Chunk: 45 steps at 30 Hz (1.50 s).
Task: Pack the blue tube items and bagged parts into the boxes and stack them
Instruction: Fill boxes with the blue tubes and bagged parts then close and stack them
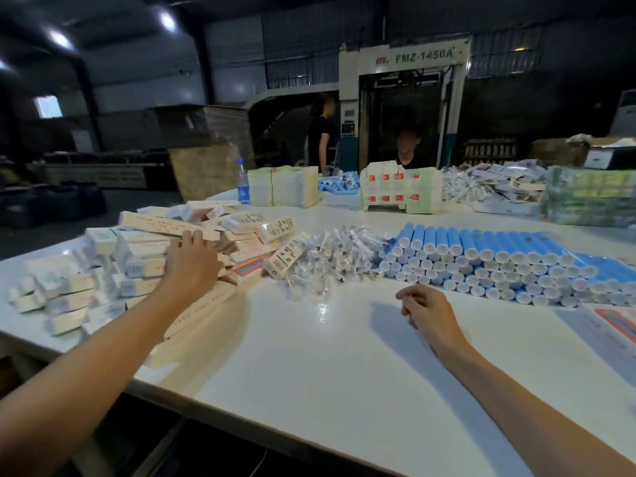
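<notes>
**Loose heap under the left hand, tubes ready to roll**

Left hand point(192, 263): spread open, fingers straight, pressing on top of the heap of boxes point(144, 249). Right hand point(426, 311): knuckles up on the surface point(327, 366), fingers curled under; cannot tell whether anything is pinched inside.

Looks most precarious on the left. Long, slim cardboard cartons, smooth and light, lying crosswise at every angle, a few reaching the edge of the surface. Likely to slide or drop off with one careless push, or with a pull from low in the heap.

Just beside the heap, toward the middle: bagged parts point(344, 256), small clear crinkly packets in a loose drift. Slippery, easy to scatter, and apt to come up several at once.

Further right, touching that drift: blue tubes point(481, 256), round cylinders with white end caps, laid on their sides in neat rows. Prone to roll across the glossy white surface if drawn from the lowest row.

Near the right edge: flat printed sheets point(612, 325). Far across: a water bottle point(243, 182) with a blue label.
</notes>
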### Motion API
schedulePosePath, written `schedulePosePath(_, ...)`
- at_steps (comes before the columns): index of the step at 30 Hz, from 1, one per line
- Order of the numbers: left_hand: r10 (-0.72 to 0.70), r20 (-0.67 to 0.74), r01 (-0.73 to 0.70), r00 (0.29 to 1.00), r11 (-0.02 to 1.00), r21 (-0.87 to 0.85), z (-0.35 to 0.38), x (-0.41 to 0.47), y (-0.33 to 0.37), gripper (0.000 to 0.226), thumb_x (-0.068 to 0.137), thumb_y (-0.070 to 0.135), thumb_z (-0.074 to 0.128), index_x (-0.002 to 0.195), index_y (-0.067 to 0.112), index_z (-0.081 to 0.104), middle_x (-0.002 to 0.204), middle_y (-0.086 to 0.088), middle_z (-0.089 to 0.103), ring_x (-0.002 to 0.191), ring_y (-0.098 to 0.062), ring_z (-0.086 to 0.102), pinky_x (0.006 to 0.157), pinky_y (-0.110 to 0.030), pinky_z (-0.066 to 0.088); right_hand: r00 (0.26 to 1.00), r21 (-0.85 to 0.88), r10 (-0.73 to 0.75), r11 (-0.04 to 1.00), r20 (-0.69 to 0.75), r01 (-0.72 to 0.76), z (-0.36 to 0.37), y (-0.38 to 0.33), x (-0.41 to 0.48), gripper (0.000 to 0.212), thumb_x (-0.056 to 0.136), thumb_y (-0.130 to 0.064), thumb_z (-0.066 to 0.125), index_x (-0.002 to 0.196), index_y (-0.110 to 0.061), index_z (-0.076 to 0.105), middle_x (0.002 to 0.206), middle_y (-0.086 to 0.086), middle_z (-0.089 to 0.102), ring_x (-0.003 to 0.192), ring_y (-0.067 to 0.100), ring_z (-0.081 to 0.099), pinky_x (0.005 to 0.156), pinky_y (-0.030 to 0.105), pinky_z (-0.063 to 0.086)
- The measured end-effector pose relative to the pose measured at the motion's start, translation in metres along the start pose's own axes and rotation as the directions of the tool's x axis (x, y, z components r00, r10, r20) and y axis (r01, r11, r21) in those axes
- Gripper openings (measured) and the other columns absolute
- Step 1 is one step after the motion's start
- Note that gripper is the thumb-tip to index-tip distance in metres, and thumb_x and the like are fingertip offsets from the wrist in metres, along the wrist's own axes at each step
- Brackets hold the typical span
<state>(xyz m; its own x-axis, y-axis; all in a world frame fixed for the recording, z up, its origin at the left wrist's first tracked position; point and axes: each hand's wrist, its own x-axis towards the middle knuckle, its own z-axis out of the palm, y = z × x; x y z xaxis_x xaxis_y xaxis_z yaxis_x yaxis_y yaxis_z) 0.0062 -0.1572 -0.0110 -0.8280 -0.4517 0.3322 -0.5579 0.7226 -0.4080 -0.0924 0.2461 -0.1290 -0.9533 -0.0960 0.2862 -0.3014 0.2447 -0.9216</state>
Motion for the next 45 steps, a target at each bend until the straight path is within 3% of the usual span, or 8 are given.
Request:
schedulePosePath(8,0.172,-0.128,-0.144,0.977,0.968,0.203,0.003,-0.005,-0.006,0.05,0.11,0.052,0.049,0.148,0.02,0.052,0.143,-0.006,0.062,0.132,-0.027,0.056,0.109,-0.041,0.048,0.997,-0.02,-0.054,0.998,0.051,0.055,0.003,-0.004,-0.004,0.028,0.097,-0.003,0.056,0.088,-0.024,0.073,0.069,0.001,0.069,0.061,0.012,0.058,0.059,0.032,0.046)
schedulePosePath(14,0.261,-0.216,-0.317,0.941,0.902,-0.294,-0.037,-0.02,0.027,0.062,0.109,0.056,0.044,0.16,0.022,0.032,0.141,-0.011,0.052,0.107,-0.034,0.068,0.072,-0.042,0.052,0.997,-0.029,-0.062,0.998,0.049,0.064,0.003,-0.01,-0.009,0.027,0.098,-0.002,0.056,0.089,-0.022,0.072,0.069,0.0,0.068,0.058,0.008,0.056,0.059,0.029,0.045)
schedulePosePath(17,0.286,-0.209,-0.354,0.935,0.723,-0.594,-0.065,-0.03,0.053,0.071,0.103,0.071,0.041,0.163,0.034,0.031,0.146,-0.007,0.049,0.121,-0.036,0.063,0.089,-0.047,0.052,0.996,-0.037,-0.071,0.997,0.045,0.073,0.001,-0.011,-0.01,0.027,0.097,-0.003,0.056,0.09,-0.023,0.072,0.069,0.0,0.068,0.059,0.005,0.056,0.059,0.025,0.045)
schedulePosePath(20,0.388,-0.103,-0.225,0.916,0.285,-0.932,-0.089,-0.04,0.087,0.063,0.096,0.085,0.035,0.139,0.042,0.049,0.121,0.006,0.061,0.11,-0.024,0.065,0.082,-0.037,0.054,0.996,-0.05,-0.077,0.996,0.041,0.079,0.001,-0.013,-0.011,0.027,0.096,-0.002,0.056,0.089,-0.023,0.072,0.068,-0.003,0.068,0.058,0.004,0.057,0.059,0.023,0.044)
schedulePosePath(26,0.542,0.045,0.175,0.839,-0.19,-0.966,-0.086,-0.049,0.157,0.059,0.086,0.072,0.069,0.115,0.02,0.07,0.098,0.001,0.078,0.094,-0.017,0.075,0.085,-0.034,0.057,0.997,-0.017,-0.07,0.997,0.029,0.071,-0.002,-0.019,-0.018,0.025,0.098,-0.001,0.055,0.092,-0.018,0.072,0.071,0.002,0.067,0.065,0.012,0.06,0.06,0.023,0.045)
schedulePosePath(29,0.488,0.006,0.144,0.873,-0.245,-0.959,-0.077,-0.058,0.18,0.054,0.076,0.063,0.084,0.102,0.017,0.072,0.075,0.004,0.079,0.067,-0.01,0.076,0.062,-0.024,0.054,0.996,-0.066,-0.084,0.994,0.026,0.086,-0.003,-0.032,-0.024,0.021,0.101,-0.002,0.055,0.097,-0.014,0.071,0.076,0.004,0.067,0.064,0.013,0.059,0.059,0.024,0.045)
schedulePosePath(37,0.396,0.086,0.311,0.914,-0.548,-0.776,-0.047,-0.047,0.191,0.051,0.088,0.061,0.074,0.116,0.018,0.072,0.094,-0.012,0.082,0.079,-0.025,0.081,0.063,-0.032,0.062,0.981,-0.42,-0.182,0.897,-0.071,0.136,-0.032,-0.082,0.017,0.019,0.102,-0.009,0.052,0.111,-0.016,0.067,0.095,-0.002,0.068,0.083,0.014,0.065,0.072,0.033,0.052)
schedulePosePath(45,0.395,0.199,0.425,0.897,-0.646,-0.634,-0.033,-0.038,0.191,0.027,0.11,0.03,0.051,0.112,0.011,0.071,0.083,-0.01,0.076,0.072,-0.024,0.075,0.076,-0.041,0.062,0.99,-0.875,-0.118,0.484,-0.075,-0.008,-0.005,-0.11,0.136,0.031,0.107,-0.032,0.047,0.116,-0.005,0.059,0.123,0.016,0.06,0.109,0.035,0.056,0.081,0.042,0.047)
